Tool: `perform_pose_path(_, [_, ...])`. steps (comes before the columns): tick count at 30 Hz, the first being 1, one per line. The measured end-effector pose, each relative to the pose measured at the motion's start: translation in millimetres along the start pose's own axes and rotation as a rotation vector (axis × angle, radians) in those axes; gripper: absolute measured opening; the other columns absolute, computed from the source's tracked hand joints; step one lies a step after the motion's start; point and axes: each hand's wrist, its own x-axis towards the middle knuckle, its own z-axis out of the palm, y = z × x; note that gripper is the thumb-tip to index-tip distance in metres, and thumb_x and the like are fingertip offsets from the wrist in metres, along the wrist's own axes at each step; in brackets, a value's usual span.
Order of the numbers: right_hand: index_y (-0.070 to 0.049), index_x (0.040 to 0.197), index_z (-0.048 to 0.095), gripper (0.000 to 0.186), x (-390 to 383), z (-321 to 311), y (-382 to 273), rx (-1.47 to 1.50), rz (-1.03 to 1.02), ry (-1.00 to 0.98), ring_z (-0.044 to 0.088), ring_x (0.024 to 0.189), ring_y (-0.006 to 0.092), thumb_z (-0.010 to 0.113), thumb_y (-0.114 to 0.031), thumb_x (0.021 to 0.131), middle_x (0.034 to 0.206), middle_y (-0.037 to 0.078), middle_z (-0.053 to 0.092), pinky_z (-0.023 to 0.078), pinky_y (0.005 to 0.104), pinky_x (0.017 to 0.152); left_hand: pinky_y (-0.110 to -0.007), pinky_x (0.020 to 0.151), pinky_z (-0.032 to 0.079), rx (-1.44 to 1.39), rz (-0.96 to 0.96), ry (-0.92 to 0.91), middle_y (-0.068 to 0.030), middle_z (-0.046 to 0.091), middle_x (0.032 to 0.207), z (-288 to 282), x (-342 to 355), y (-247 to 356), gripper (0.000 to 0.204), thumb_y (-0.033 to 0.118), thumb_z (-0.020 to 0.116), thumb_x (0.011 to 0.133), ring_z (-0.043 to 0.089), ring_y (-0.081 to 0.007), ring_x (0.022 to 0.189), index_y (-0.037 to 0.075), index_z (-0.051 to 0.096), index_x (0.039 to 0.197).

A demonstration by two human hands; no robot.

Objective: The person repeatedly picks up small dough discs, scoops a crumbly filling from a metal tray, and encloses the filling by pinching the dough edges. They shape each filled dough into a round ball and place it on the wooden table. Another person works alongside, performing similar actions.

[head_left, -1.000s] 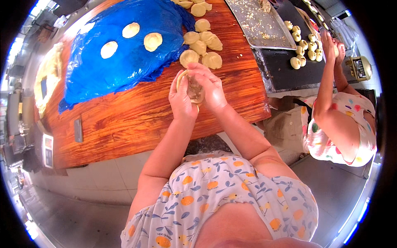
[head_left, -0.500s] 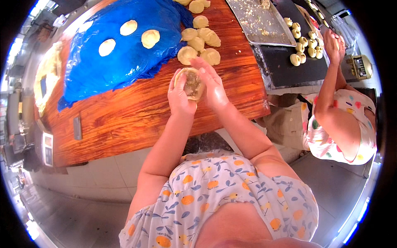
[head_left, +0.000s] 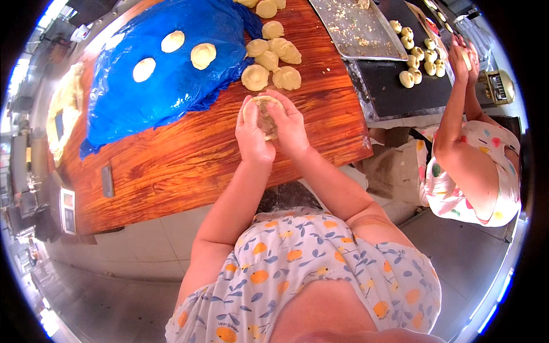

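Observation:
Both my hands hold a round dough wrapper [head_left: 266,118] with a brownish, crumbly filling spread in its middle. My left hand [head_left: 253,134] cups it from the left, its thumb along the rim. From the right, my right hand [head_left: 289,124] closes round the other edge, thumb pressed over the filling. Just beyond my fingers, flat dough rounds [head_left: 255,78] lie in overlapping groups on the wooden table [head_left: 189,177]. More pale dough discs [head_left: 203,56] rest on a blue plastic sheet [head_left: 154,97] to the left.
A metal tray [head_left: 366,34] with crumbs of filling stands at the back right. Beside it, several shaped dough balls [head_left: 417,54] sit on a black board [head_left: 389,91]. At the right a co-worker's hands [head_left: 463,60] hold a piece of dough. A dark flat bar [head_left: 107,182] lies near the left table edge.
My right hand has moved from open beside the wrapper to gripping its right edge, its thumb now over the filling. The co-worker's hands have shifted slightly.

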Motion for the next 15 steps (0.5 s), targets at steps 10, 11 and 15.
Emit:
perform_pose_path(10, [-0.003,0.147,0.027,0.104,6.0,-21.0,-31.8,-0.455,0.066,-0.506,0.038,0.133,0.0281,0.084,-0.044,0.07,0.145,0.015,0.035,0.031,0.039,0.112,-0.036,0.089,0.054,-0.018,-0.154,-0.045,-0.0107,0.061,0.117,-15.6,10.9,17.4,0.035,0.016,0.057,0.097,0.063,-0.0211,0.103,0.004,0.051,0.129])
perform_pose_path(11, [-0.003,0.148,0.026,0.108,6.8,-28.8,-34.1,-0.581,0.008,-0.54,0.037,0.134,0.0297,0.086,-0.043,0.067,0.146,0.017,0.034,0.031,0.0394,0.112,-0.036,0.089,0.054,-0.072,-0.212,-0.078,-0.0104,0.062,0.116,-19.6,12.1,21.7,0.033,0.016,0.057,0.097,0.063,-0.021,0.103,0.004,0.052,0.127])
perform_pose_path(15, [-0.003,0.15,0.022,0.122,8.6,-35.3,-33.1,-0.877,-0.147,-0.578,0.035,0.137,0.0356,0.092,-0.033,0.055,0.148,0.023,0.032,0.03,0.0413,0.113,-0.038,0.091,0.053,0.015,-0.349,-0.143,-0.0095,0.063,0.114,-23.2,17.4,26.7,0.032,0.017,0.063,0.093,0.063,-0.0215,0.104,0.005,0.056,0.122])
